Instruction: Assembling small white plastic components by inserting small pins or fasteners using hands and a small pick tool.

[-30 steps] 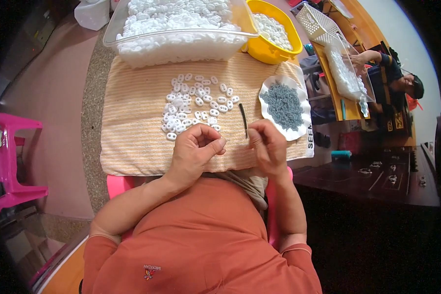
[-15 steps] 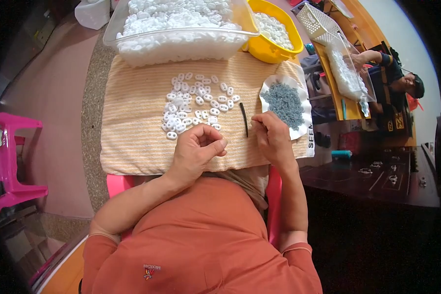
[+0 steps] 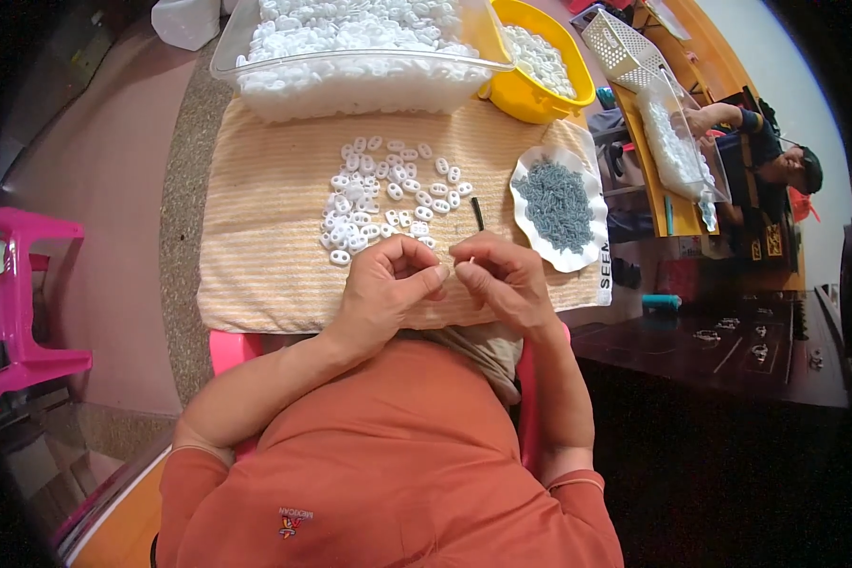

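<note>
My left hand [image 3: 384,292] is closed in a pinch, thumb against forefinger, just in front of a spread of small white oval two-hole plastic pieces [image 3: 358,204]. Facing it, fingertips almost touching, my right hand [image 3: 509,284] pinches too. Something tiny and pale shows between the fingertips, too small to name. Beyond my right hand a thin black stick [image 3: 477,214] lies on the striped towel [image 3: 265,227], its near end hidden by the hand. To the right, a white wavy-rimmed dish [image 3: 596,210] holds a heap of small grey pieces [image 3: 554,204].
A clear plastic bin [image 3: 369,85] full of white pieces stands at the back, beside a yellow basin [image 3: 577,83] of similar pieces. A pink stool [image 3: 28,293] is on the left floor. At far right another person reaches into a bin [image 3: 667,142] on an orange table.
My right hand has moved left from beside the dish to meet my left hand, and now covers the black stick's near end. My left hand stays pinched nearly in place.
</note>
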`<state>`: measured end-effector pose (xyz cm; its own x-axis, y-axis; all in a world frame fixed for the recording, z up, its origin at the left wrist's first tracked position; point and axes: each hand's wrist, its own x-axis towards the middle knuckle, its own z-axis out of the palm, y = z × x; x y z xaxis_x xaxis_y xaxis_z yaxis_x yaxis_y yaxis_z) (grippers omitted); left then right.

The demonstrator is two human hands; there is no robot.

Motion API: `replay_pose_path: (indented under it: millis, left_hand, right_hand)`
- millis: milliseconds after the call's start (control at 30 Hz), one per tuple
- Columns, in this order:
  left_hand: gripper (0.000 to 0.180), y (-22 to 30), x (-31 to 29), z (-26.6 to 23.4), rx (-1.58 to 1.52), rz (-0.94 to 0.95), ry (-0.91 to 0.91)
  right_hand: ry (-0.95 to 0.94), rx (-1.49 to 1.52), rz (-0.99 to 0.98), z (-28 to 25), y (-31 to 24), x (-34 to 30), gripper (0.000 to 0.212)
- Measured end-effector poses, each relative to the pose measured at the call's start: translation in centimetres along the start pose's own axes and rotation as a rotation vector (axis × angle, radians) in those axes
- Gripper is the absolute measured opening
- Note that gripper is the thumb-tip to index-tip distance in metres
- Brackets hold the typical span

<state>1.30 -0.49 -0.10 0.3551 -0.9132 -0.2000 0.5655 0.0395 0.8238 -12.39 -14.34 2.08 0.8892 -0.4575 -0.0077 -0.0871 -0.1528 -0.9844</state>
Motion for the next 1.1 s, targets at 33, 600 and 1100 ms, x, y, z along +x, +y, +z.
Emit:
replay_pose_path:
  millis: [33,600,1100]
  left_hand:
    - [0.009,0.1,0.0,0.1,0.001,0.001,-0.001]
    - [0.012,-0.1,0.0,0.1,-0.116,-0.072,-0.016]
    - [0.020,-0.3,0.1,0.1,-0.118,-0.102,0.030]
  right_hand:
    - [0.001,0.000,-0.001,0.4,0.1,-0.1,0.015]
    - [0.073,0.226,0.006,1.7,1.4,-1.0,0.011]
    - [0.118,0.317,0.070,1.6,2.0,-1.0,0.011]
